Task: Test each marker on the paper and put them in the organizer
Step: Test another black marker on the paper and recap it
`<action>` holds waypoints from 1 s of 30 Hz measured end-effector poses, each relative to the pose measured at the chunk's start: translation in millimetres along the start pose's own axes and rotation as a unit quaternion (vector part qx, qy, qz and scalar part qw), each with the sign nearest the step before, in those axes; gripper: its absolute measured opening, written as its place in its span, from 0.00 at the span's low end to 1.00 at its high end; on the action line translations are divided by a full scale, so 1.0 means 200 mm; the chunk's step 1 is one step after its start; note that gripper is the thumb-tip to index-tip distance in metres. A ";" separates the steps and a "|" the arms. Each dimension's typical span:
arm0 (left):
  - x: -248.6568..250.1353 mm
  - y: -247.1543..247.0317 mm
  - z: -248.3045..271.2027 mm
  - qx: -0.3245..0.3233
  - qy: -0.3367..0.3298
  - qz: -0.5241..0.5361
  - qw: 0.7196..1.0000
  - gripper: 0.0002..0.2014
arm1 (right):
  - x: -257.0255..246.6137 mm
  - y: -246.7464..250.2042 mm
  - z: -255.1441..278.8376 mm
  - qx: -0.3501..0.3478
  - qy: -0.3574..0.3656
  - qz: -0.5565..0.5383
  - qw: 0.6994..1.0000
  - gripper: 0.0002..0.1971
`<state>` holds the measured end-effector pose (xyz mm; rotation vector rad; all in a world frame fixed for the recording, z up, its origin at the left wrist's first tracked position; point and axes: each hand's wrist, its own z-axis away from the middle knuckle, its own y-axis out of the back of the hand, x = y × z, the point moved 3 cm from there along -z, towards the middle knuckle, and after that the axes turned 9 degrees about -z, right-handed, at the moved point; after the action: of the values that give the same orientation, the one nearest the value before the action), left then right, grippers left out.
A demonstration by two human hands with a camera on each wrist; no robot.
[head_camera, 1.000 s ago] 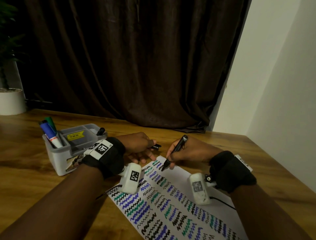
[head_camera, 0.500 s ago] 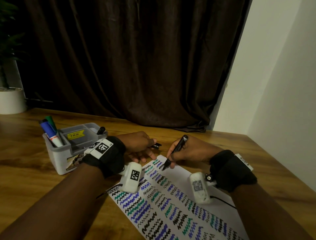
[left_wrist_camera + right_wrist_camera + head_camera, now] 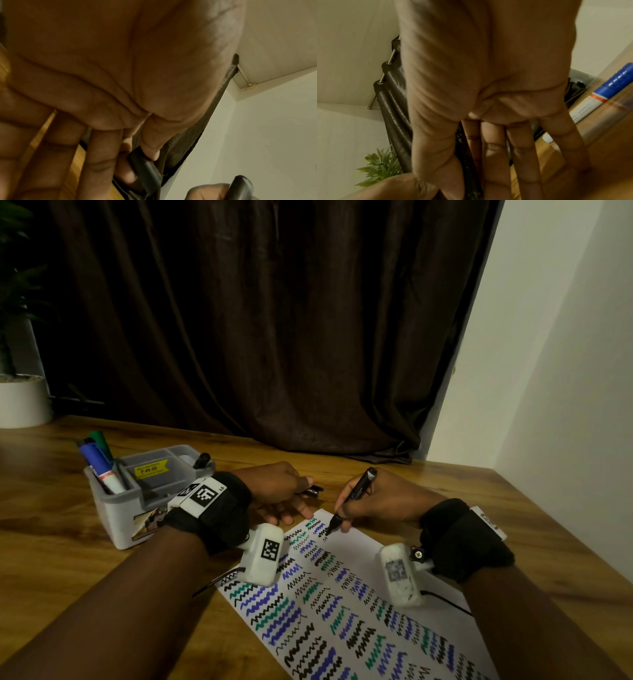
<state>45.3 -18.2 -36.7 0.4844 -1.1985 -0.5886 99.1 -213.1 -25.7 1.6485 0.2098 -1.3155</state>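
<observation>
A white paper (image 3: 370,553) covered in black, blue and green squiggles lies on the wooden table. My right hand (image 3: 380,501) grips an uncapped black marker (image 3: 354,494), whose tip touches the paper's far end. My left hand (image 3: 281,487) pinches the black cap (image 3: 313,491) (image 3: 145,167) between thumb and forefinger while its other fingers rest by the paper's far corner. The grey organizer (image 3: 137,508) stands to the left and holds a blue marker (image 3: 99,463), a green marker (image 3: 101,441) and a black one (image 3: 202,460).
A dark curtain (image 3: 267,320) hangs behind the table, with a white wall on the right. A white plant pot (image 3: 22,400) sits at the far left. Bare wood (image 3: 51,570) surrounds the organizer and paper.
The marker tip has shifted slightly on the paper's far end. Both hands otherwise stay where they were, and the view has tilted up a little.
</observation>
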 end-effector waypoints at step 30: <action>0.00 0.00 0.00 -0.001 -0.004 0.002 1.000 0.19 | 0.02 0.02 -0.01 0.021 -0.005 -0.004 1.000 0.10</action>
<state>45.3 -17.7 -36.6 0.4781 -1.2071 -0.5876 103.8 -215.2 -26.7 1.6772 0.1842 -1.3424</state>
